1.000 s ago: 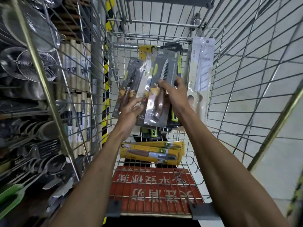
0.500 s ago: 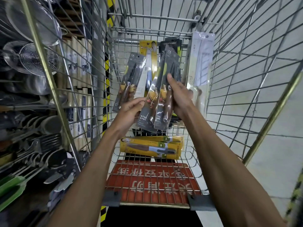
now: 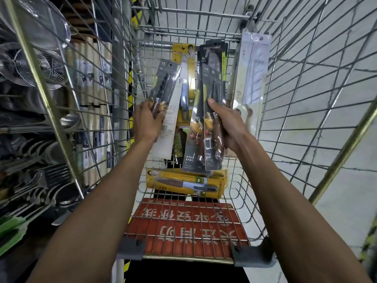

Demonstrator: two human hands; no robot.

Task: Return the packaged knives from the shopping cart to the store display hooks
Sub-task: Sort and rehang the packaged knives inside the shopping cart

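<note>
Inside the wire shopping cart (image 3: 240, 199) my right hand (image 3: 229, 124) grips a stack of grey packaged knives (image 3: 211, 99) with wooden handles, held upright. My left hand (image 3: 148, 121) grips another grey packaged knife (image 3: 166, 82) by its lower half, tilted to the right. Between them a yellow packaged knife (image 3: 186, 58) leans against the cart's far wall. A white packaged cleaver (image 3: 253, 72) leans at the far right corner. Yellow knife packs (image 3: 183, 183) lie flat on the cart floor.
Left of the cart, a display rack holds metal strainers (image 3: 33, 64), ladles and spatulas (image 3: 40, 186). The cart's red child-seat flap (image 3: 183, 227) is near me. Pale tiled floor lies to the right beyond the cart wall.
My left hand has taken hold of the left grey pack and lifted it. My right hand has raised its stack and turned it more upright. The view moved closer to the cart.
</note>
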